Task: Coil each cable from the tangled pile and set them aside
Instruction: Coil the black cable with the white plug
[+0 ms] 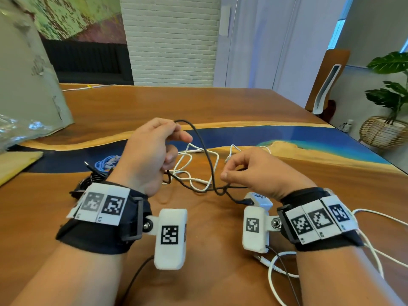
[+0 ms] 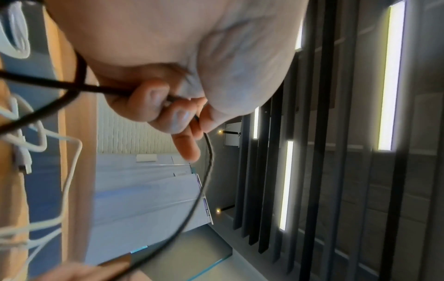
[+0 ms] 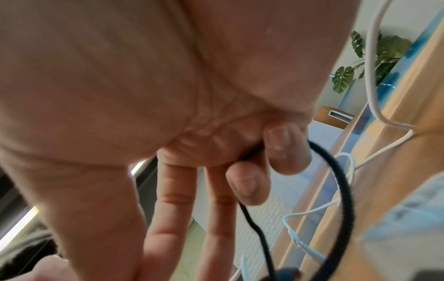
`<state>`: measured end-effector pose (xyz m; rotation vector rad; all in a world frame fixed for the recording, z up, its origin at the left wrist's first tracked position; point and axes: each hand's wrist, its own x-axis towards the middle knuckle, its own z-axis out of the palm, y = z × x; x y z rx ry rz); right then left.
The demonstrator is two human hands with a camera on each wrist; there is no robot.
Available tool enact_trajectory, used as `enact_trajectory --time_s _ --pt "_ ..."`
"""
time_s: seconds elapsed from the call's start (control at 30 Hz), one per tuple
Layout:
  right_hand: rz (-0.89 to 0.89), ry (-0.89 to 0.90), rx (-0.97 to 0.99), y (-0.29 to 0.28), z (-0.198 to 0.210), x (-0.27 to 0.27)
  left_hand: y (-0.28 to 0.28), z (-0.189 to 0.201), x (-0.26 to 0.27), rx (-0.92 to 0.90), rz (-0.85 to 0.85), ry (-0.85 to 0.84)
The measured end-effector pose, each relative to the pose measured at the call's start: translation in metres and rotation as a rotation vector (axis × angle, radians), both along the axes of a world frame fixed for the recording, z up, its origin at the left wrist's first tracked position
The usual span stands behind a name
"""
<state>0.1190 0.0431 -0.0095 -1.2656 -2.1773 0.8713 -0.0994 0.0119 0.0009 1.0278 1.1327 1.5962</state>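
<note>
A thin black cable (image 1: 205,151) arcs in the air between both hands above the wooden table (image 1: 220,102). My left hand (image 1: 152,151) is raised and grips the cable's upper loop in curled fingers (image 2: 168,112). My right hand (image 1: 249,168) holds the same black cable (image 3: 341,182) lower down, with curled fingers (image 3: 283,152) closed round it. The cable's black plug sits in a white charger block (image 1: 259,200) under the right wrist. A loose white cable (image 1: 192,164) lies tangled on the table behind the hands.
A coiled blue cable (image 1: 106,162) and a bundled black cable (image 1: 88,182) lie left of my left wrist. White leads (image 1: 375,250) trail from the right wrist. A grey bag (image 1: 26,85) and clear plastic sit far left; a plant in a basket (image 1: 388,129) stands right.
</note>
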Motion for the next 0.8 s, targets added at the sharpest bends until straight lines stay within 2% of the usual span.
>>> enact_trajectory --time_s 0.13,0.23,0.33,0.4,0.47,0.57,0.6,0.67,0.73,0.8 --pt "0.135 0.117 -0.125 -0.003 0.003 0.001 0.0 0.003 -0.004 0.015 0.067 -0.207" --pt "0.129 -0.011 -0.082 -0.004 0.001 -0.001 -0.001 0.005 -0.01 0.034 0.071 -0.292" --pt "0.065 -0.053 -0.045 -0.004 -0.002 -0.006 -0.004 0.007 -0.009 -0.003 0.068 -0.28" --pt "0.017 0.005 -0.027 -0.003 -0.001 -0.006 -0.002 0.006 -0.009 -0.021 0.111 -0.185" --pt "-0.046 0.092 0.012 -0.002 0.001 -0.004 0.001 0.003 -0.01 -0.008 0.202 0.007" --pt "-0.105 0.139 0.043 -0.001 0.002 -0.003 -0.005 0.005 -0.004 0.161 0.233 0.526" --pt "-0.106 0.13 0.041 -0.001 0.002 -0.004 -0.007 0.006 0.001 0.251 0.184 0.651" --pt "-0.077 0.127 0.018 -0.003 0.003 -0.008 -0.013 0.006 0.01 0.352 -0.01 0.702" --pt "-0.026 0.175 0.01 -0.007 0.004 -0.011 -0.018 0.004 0.018 0.309 -0.213 0.691" --pt "-0.016 0.263 0.033 -0.008 0.005 -0.011 -0.02 0.003 0.02 0.174 -0.3 0.792"
